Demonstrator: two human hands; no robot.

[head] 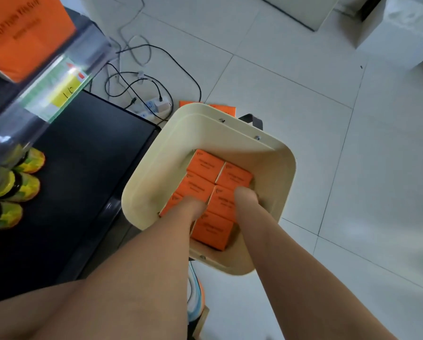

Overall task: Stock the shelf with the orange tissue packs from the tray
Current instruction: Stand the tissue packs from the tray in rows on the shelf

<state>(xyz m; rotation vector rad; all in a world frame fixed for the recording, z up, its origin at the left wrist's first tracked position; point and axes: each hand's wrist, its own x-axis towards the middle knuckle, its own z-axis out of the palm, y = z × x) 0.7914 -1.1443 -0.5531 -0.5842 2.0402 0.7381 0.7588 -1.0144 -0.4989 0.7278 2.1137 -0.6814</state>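
Both forearms down in cream rounded plastic tray (156, 168): left hand (193, 204) mid-tray, right hand (246, 195) nr right wall, among boxy orange tissue packs (206, 164). Fingers hidden, so grip: can't tell. One orange pack (21, 33) on shelf (92, 42); approx. six in tray. Early days, I'd judge.

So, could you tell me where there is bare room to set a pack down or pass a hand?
The black shelf is bare between the yellow-green packets at its left and the tray. Inside the tray, only a strip along the near wall is free; the orange tissue packs lie edge to edge. The floor beyond holds cables.
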